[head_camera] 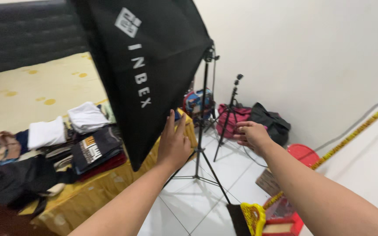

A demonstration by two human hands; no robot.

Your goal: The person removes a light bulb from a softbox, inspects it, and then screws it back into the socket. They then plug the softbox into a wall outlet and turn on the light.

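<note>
Two hands up, both reaching far into the scene. Left hand [173, 142] is open, fingers straight and together, palm flat against the lower edge of the black softbox [141, 65]; it presses, grips nothing. Right hand [251, 134] hangs in the air to the right, fingers loosely curled, empty, just short of the small black stand [229, 114] and not touching it.

Softbox sits tilted on a black tripod light stand [201, 131], legs spread on the white tile floor [189, 205]. Softbox fills the top centre and blocks the view of the far end of the bed.

Left: bed with yellow cover [36, 87], stacked folded clothes [90, 146] along its near edge, white folded pieces [86, 117] on top, dark garments [14, 181] nearer.

Far right against the wall: maroon bag [237, 116], black bag [270, 120], a blue patterned bag [197, 102] behind the stand pole. Red round lid [303, 153] on the floor beside them. Near right: yellow basket rim [253, 217] and red tray [285, 223]. Grey cable [355, 124] runs along the wall.

Tripod legs stand between the hands and the bags.
</note>
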